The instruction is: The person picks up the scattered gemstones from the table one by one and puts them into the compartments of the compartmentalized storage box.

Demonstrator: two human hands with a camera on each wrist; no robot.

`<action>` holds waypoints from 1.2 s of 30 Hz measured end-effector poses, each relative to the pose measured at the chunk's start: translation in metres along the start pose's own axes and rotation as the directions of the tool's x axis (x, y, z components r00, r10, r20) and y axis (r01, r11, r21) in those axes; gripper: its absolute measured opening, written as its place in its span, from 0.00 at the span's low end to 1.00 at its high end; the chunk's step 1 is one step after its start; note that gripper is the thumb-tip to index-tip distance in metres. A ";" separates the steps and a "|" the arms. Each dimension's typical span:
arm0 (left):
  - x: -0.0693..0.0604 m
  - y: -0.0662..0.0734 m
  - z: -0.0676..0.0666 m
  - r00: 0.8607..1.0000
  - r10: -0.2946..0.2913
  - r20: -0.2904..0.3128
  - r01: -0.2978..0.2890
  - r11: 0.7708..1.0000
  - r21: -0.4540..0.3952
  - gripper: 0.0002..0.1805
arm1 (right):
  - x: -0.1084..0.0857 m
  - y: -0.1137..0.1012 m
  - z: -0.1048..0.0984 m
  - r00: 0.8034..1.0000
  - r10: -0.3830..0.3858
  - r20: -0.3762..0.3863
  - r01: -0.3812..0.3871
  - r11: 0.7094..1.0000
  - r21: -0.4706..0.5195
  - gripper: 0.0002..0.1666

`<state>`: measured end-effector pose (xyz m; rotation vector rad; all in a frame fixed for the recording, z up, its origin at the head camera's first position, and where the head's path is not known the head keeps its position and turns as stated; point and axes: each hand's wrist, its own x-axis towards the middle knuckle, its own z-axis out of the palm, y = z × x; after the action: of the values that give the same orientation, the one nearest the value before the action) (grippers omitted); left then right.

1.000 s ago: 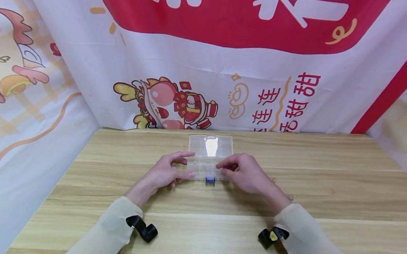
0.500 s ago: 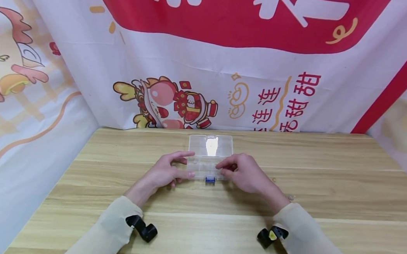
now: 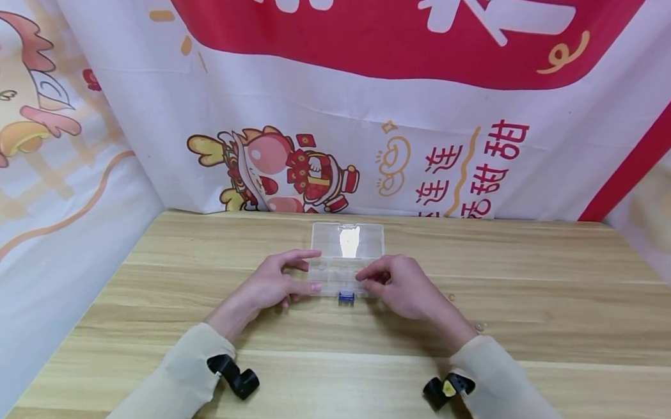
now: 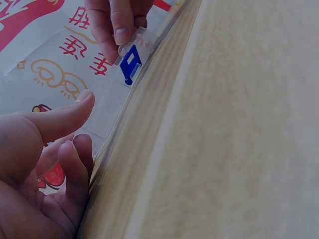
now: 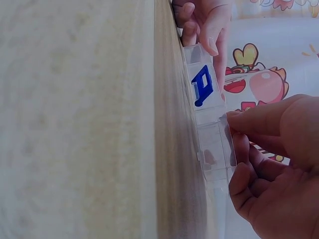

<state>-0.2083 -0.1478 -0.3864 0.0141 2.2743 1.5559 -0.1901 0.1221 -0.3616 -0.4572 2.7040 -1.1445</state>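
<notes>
A clear plastic compartment box (image 3: 337, 274) sits on the table, its lid (image 3: 325, 238) raised at the back and a blue latch (image 3: 347, 297) at the front. My left hand (image 3: 270, 282) grips the box's left end, thumb on the front rim and index finger along the far side. At the right end, my right hand (image 3: 402, 285) has its thumb and fingertips together over a compartment. In the left wrist view, a small clear round piece (image 4: 124, 49) shows under the right thumb, seemingly pinched; its kind is too small to tell.
Right of the box, a small golden ring-like piece (image 3: 452, 297) and a small clear piece (image 3: 480, 325) lie on the wooden table (image 3: 336, 389), close to the right forearm. Printed cloth (image 3: 330, 100) hangs behind the table.
Both hands and the box stay almost still. The right wrist shifts very slightly.
</notes>
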 end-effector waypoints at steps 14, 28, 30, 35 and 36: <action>0.001 0.000 0.001 1.000 -0.001 -0.003 0.001 1.000 0.018 0.37 | -0.001 -0.001 0.000 1.000 0.008 0.011 -0.008 1.000 -0.013 0.09; 0.002 -0.001 0.000 1.000 -0.004 -0.005 0.005 1.000 0.028 0.37 | 0.000 0.000 0.000 1.000 0.009 0.012 -0.009 1.000 -0.011 0.09; 0.002 -0.001 0.000 1.000 -0.005 -0.004 0.005 1.000 0.028 0.37 | 0.000 0.000 0.000 1.000 0.008 0.010 -0.008 1.000 -0.011 0.09; 0.001 0.000 0.000 1.000 -0.004 0.000 0.004 1.000 0.023 0.37 | 0.000 0.000 0.000 1.000 0.011 0.010 -0.011 1.000 -0.015 0.09; 0.000 0.000 0.000 1.000 -0.001 0.002 0.001 1.000 0.023 0.37 | 0.000 0.000 0.001 1.000 0.011 0.010 -0.011 1.000 -0.016 0.09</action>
<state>-0.2085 -0.1478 -0.3863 0.0203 2.2907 1.5282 -0.1900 0.1216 -0.3619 -0.4492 2.7057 -1.1152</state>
